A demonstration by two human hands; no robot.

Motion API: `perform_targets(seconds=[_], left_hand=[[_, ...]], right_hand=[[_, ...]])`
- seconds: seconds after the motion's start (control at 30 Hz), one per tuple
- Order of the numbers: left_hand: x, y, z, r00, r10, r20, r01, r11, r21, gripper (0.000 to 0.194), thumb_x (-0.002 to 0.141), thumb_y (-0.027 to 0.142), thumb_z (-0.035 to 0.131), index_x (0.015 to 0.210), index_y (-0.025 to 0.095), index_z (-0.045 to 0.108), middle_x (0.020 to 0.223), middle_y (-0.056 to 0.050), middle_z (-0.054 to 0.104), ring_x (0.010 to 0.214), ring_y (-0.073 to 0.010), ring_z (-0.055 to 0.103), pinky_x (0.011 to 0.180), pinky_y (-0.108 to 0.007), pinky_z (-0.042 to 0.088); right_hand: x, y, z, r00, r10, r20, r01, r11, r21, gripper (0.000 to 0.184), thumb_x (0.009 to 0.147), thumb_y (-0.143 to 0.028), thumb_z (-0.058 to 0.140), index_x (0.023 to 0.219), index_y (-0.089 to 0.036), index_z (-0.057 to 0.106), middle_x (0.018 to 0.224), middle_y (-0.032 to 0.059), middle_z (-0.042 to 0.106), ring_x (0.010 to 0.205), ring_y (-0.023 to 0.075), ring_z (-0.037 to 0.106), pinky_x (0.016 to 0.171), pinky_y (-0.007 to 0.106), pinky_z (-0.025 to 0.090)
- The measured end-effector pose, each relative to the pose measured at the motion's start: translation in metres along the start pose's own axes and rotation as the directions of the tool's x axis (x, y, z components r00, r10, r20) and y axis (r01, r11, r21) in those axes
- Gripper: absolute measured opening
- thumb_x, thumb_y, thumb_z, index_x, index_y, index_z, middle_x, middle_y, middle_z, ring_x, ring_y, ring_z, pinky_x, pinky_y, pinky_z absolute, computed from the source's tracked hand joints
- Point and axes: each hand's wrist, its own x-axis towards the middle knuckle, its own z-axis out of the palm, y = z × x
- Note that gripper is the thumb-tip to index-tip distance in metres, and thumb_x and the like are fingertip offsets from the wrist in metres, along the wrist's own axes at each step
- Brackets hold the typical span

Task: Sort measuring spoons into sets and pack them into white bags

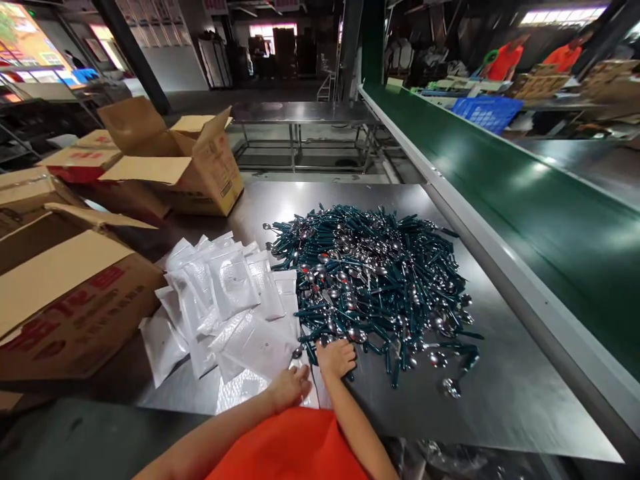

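Well left of the cutlery heap (370, 273), an open carton (95, 307) with spread flaps crowds that side of the worktop (530, 400). Behind it, left of the heap's far edge, stands a second open carton (215, 173), flaps raised. White packets (233, 287) overlap in a loose pile against the heap's left side, leaving little room between the two; some lie nearer the person than the heap does. At the heap's near left corner, the left hand (291, 387) has its fingers curled over the packets, just beside a spoon (297, 353); whether it grips either, I cannot tell. Just to its right, the right hand (337, 359) rests at the heap's near edge with fingers bent; I cannot tell whether it has closed on a piece. The heap itself is teal-handled cutlery, tangled, with handles poking out all round. Off its near right corner lies a loose spoon bowl (451, 388), and open metal widens from there to the worktop's front edge. Right of the heap, a narrower strip runs to the pale belt frame (510, 260), with the green belt (530, 193) beyond.
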Motion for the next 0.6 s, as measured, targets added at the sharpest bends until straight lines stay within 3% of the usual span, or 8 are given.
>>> perform_targets(seconds=[0.17,0.33,0.47,0.6], left_hand=[[0.0,-0.003,0.007,1.0,0.014,0.01,-0.013,0.999,-0.032,0.023,0.088,0.022,0.054,0.107,0.022,0.066,0.127,-0.01,0.059,0.095,-0.0229,0.063,0.077,-0.036,0.054],[-0.002,-0.005,0.01,0.999,0.041,-0.002,-0.042,0.997,-0.072,0.022,0.091,0.026,0.05,0.107,0.022,0.065,0.128,-0.009,0.06,0.1,-0.0238,0.06,0.081,-0.038,0.052],[-0.007,-0.005,0.012,0.997,0.069,-0.027,-0.071,0.991,-0.117,0.025,0.094,0.026,0.046,0.108,0.022,0.065,0.126,-0.01,0.062,0.108,-0.0262,0.057,0.087,-0.039,0.049],[-0.011,-0.006,0.01,0.998,0.04,-0.049,-0.048,0.982,-0.182,0.026,0.095,0.022,0.043,0.108,0.019,0.064,0.127,-0.011,0.061,0.109,-0.0258,0.057,0.091,-0.041,0.048]], right_hand=[[0.013,0.014,-0.013,0.983,0.158,0.094,-0.143,0.978,-0.15,0.04,0.084,-0.039,0.069,0.113,-0.014,0.058,0.117,0.0112,0.06,0.105,0.0265,0.059,0.088,0.047,0.05],[0.027,0.043,-0.034,0.958,0.21,0.194,-0.174,0.967,-0.187,0.035,0.092,-0.032,0.06,0.121,-0.012,0.055,0.116,0.0114,0.062,0.101,0.0235,0.063,0.088,0.043,0.051],[0.039,0.059,-0.048,0.938,0.212,0.273,-0.195,0.977,-0.088,0.033,0.093,-0.029,0.059,0.122,-0.013,0.055,0.115,0.0104,0.064,0.103,0.0235,0.063,0.092,0.045,0.049],[0.056,0.067,-0.061,0.878,0.193,0.438,-0.278,0.951,0.139,0.024,0.091,-0.032,0.063,0.107,-0.015,0.062,0.103,0.0055,0.067,0.091,0.0187,0.065,0.082,0.038,0.054]])
